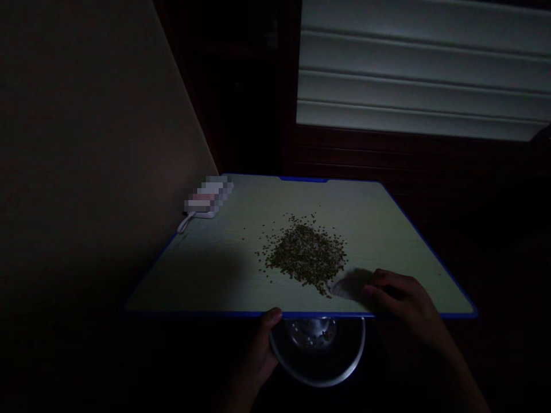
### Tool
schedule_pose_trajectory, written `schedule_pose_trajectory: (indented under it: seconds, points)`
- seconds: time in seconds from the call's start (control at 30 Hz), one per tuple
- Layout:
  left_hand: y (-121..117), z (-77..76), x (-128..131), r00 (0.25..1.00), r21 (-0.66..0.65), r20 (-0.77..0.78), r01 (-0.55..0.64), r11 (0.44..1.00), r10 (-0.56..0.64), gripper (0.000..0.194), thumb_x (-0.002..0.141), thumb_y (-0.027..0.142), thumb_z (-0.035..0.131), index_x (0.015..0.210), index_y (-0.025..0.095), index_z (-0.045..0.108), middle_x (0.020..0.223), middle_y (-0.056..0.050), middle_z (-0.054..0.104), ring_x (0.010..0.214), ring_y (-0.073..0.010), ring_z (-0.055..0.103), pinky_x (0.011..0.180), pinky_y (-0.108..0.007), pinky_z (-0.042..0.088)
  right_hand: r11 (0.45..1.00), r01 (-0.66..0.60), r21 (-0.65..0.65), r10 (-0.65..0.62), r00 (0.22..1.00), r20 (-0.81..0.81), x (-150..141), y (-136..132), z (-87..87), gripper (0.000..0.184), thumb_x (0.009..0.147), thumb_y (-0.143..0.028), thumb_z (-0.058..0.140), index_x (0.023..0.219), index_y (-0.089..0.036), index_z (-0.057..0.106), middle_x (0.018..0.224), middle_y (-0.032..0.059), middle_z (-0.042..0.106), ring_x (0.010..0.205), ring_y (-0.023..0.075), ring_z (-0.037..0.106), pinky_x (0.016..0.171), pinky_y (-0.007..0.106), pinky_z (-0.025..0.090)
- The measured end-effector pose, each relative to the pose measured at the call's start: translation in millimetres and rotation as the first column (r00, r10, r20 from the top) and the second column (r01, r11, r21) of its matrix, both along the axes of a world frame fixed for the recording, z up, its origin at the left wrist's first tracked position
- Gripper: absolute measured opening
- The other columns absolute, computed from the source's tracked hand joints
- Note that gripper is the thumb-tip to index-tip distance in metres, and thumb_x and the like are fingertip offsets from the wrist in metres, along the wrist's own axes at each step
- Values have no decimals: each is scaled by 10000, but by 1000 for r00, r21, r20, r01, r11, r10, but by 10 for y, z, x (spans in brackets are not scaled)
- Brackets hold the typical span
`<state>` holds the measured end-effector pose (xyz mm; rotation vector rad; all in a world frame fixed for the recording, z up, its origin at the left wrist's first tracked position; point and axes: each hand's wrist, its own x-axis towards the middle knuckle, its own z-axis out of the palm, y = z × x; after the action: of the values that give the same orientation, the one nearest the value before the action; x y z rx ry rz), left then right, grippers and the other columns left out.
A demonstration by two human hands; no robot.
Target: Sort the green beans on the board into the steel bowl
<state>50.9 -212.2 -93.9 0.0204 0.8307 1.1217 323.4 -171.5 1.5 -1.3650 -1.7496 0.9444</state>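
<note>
A loose heap of small dark greenish grains or beans (307, 252) lies on the pale, blue-edged tabletop (370, 212), with strays scattered around it. Below the front edge, a shiny metal bowl (318, 376) has a few of the same grains in its bottom. My left hand (262, 347) grips the bowl's left side, its thumb up against the table edge. Just right of the heap, my right hand (402, 295) rests low over the table, fingers pinched together. By its fingertips is a dim curved patch; whether that is a thin tool or shadow is unclear.
A white card-like object (209, 198) with a strap, partly pixelated, lies at the table's back left corner. A plain wall (107, 115) borders the left side. Behind stands dark wooden furniture with a pale slatted panel (413, 74). The room is dim.
</note>
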Motion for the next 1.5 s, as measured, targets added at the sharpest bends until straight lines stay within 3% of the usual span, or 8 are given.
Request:
schedule_pose_trajectory:
  seconds: [0.13,0.3,0.47,0.73,0.87,1.03,1.2,1.5]
  points:
    - [2,-9,-7,999,22,36,-20,1000,20,93,707,220,744,633,163,735,610,-39,768,802,-293,745,988,-431,472,999,-39,6,39,999,-24,-2,-11,-23,282,856,-412,657,675,-197,637,734,28,609,700,177,566,636,281,461]
    - [4,-3,5,1000,20,12,-2,1000,1,162,736,251,716,801,110,764,769,-113,799,971,-335,716,1009,-455,458,998,-60,22,59,998,21,3,-1,-30,278,859,-418,660,692,-197,664,751,33,623,713,178,582,636,276,465]
    - [8,16,14,1000,-10,19,-20,1000,20,197,724,228,711,875,112,760,869,-120,804,1031,-348,695,1023,-479,450,996,-81,27,80,996,44,-4,6,-29,267,856,-414,665,701,-196,683,747,24,628,700,170,592,621,265,462]
    - [7,3,4,1000,26,7,-3,1000,3,106,714,248,735,712,145,758,695,-80,791,963,-335,719,1011,-466,453,989,-143,38,141,988,59,-28,6,12,246,892,-399,633,762,-205,710,774,27,646,720,168,607,646,270,469]
    - [7,20,12,1000,23,-10,-13,1000,14,112,710,234,731,741,131,762,721,-89,794,917,-326,729,977,-449,475,983,-180,45,175,980,91,-28,26,42,247,898,-396,628,777,-203,722,763,31,662,710,170,616,642,274,476]
    - [8,40,13,1000,48,13,-16,999,15,67,709,220,728,691,160,751,598,-44,760,834,-302,739,979,-435,471,975,-215,54,209,972,106,-30,29,54,238,905,-381,624,783,-204,727,754,29,664,706,167,618,638,279,475]
    - [4,21,7,999,50,31,-11,999,10,88,724,230,722,715,147,750,661,-68,778,917,-323,727,1009,-448,447,973,-228,32,224,969,102,-22,25,54,244,904,-388,620,783,-205,724,778,32,674,724,172,622,648,286,476]
    - [-4,-6,-1,999,33,43,-6,999,5,102,742,226,711,683,148,740,626,-66,767,895,-322,731,1030,-458,423,978,-209,14,209,978,27,-43,-5,49,260,900,-412,620,788,-203,727,777,42,667,742,182,615,674,292,492]
